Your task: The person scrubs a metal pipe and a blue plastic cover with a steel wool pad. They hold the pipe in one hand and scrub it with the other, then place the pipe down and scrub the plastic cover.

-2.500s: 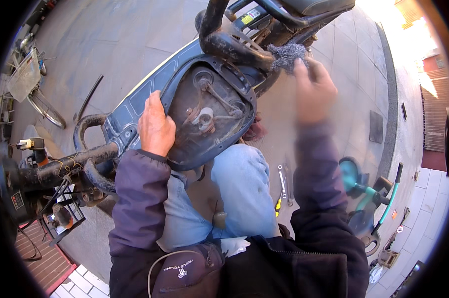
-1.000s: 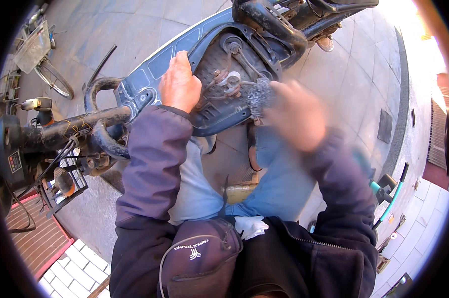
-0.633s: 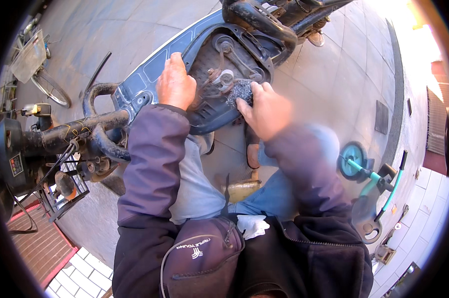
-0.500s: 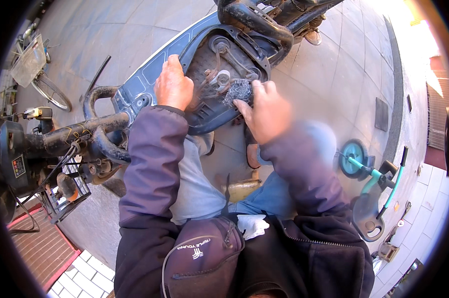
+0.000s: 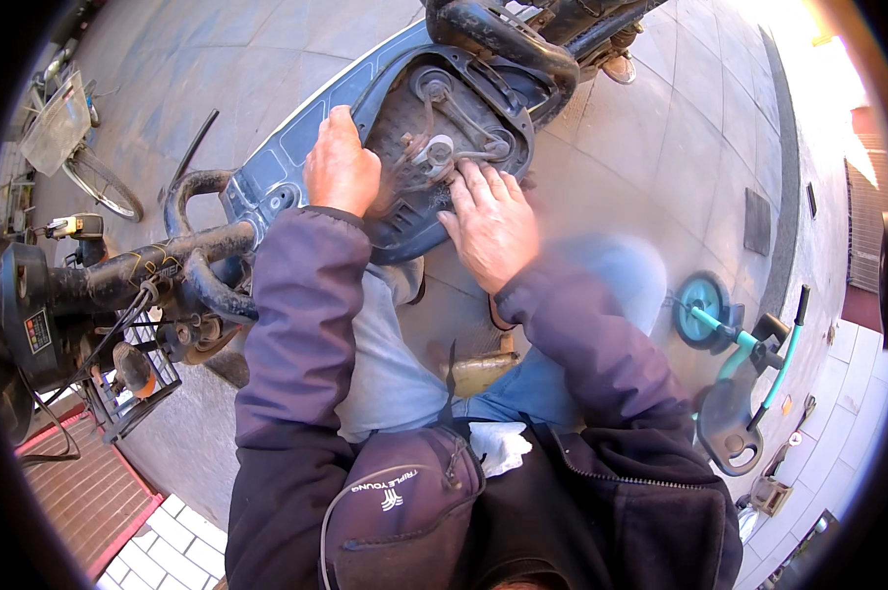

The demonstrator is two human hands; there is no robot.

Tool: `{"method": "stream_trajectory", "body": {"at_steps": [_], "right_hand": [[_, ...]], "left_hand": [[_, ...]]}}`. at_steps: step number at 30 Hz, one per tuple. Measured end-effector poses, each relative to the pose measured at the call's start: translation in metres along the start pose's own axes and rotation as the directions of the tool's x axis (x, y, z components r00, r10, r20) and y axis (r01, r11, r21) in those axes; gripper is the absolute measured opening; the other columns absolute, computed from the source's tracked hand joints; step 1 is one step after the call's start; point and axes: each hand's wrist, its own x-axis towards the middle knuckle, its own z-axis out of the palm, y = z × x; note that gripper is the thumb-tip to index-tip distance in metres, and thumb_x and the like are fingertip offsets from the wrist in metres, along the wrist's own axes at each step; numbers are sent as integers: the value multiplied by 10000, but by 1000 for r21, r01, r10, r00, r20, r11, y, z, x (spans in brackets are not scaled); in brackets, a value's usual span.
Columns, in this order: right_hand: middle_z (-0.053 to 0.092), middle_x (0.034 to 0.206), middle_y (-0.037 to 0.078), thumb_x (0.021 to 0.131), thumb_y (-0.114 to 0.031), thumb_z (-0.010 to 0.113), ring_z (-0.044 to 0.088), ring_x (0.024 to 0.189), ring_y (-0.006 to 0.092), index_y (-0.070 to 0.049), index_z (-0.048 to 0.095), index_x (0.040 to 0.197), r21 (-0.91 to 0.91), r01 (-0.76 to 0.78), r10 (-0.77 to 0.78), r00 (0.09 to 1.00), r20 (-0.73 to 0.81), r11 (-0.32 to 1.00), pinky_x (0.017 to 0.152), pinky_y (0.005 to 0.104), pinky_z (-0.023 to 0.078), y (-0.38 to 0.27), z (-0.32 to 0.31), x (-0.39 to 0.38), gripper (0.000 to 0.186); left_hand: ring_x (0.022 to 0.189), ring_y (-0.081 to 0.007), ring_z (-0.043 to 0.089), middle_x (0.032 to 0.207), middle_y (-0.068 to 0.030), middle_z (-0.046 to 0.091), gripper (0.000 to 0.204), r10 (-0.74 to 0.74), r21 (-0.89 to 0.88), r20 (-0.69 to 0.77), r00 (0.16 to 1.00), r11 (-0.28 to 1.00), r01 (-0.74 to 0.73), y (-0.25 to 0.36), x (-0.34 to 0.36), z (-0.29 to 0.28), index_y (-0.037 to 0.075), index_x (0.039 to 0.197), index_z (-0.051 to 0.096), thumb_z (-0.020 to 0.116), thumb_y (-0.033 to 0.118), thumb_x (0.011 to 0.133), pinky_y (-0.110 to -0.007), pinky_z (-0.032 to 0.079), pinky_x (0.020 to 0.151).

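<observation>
A dark, dirty seat-like part (image 5: 419,246) has its hollow underside facing me, with rusty metal links and a light round fitting (image 5: 438,152) inside. My left hand (image 5: 342,167) is closed at its left edge, apparently gripping the rim; its fingertips are mostly hidden. My right hand (image 5: 491,224) lies palm down over the lower right of the hollow, fingers stretched toward the round fitting. The grey steel wool pad that this hand held earlier is covered by it now, apparently pressed under the fingers.
A blue vehicle panel (image 5: 311,108) lies behind the part, beside a black tubular frame (image 5: 139,258) at left. Thick black tubes (image 5: 508,44) stand at top. A turquoise-wheeled scooter (image 5: 704,313) is on my right. A bicycle (image 5: 100,182) stands far left.
My right hand has shifted slightly left and flattened onto the underside. The steel wool pad, visible between its thumb and fingers before, is now covered. My left hand has stayed in place.
</observation>
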Motion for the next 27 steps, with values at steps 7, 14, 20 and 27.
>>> {"method": "stream_trajectory", "body": {"at_steps": [7, 14, 20, 27], "right_hand": [[579, 1246, 171, 834, -223, 675, 530, 1165, 352, -9, 605, 1207, 14, -99, 99, 988, -116, 995, 1012, 496, 386, 1, 2, -4, 437], [665, 1061, 141, 805, -181, 697, 626, 989, 296, -27, 644, 1126, 159, -121, 145, 979, -144, 980, 979, 486, 415, 7, 4, 5, 360], [661, 1003, 131, 774, -140, 702, 620, 940, 313, -38, 654, 1072, 183, -174, 203, 967, -153, 968, 941, 450, 440, -2, 2, 14, 319], [631, 951, 141, 717, 3, 658, 598, 885, 347, -36, 622, 971, 375, -142, 256, 926, -277, 916, 811, 423, 481, 9, 13, 7, 260]], "left_hand": [[1121, -436, 566, 1210, -268, 591, 493, 7, 9, -5, 1000, 1000, -7, -2, -2, 1, -11, 1274, 490, 529, -2, 783, -481, 450, 959], [1127, -434, 564, 1208, -268, 593, 501, 1, 13, 9, 1000, 1000, -1, -3, -1, 1, -5, 1281, 486, 537, -3, 782, -477, 450, 959], [1007, -445, 605, 1136, -228, 612, 404, 55, 37, -59, 997, 998, -53, -9, -1, 6, 22, 1193, 512, 524, 10, 789, -520, 479, 869], [1072, -442, 582, 1166, -258, 604, 438, 42, 16, -18, 999, 999, -42, -5, 0, 4, 5, 1224, 502, 532, 8, 787, -502, 463, 913]]}}
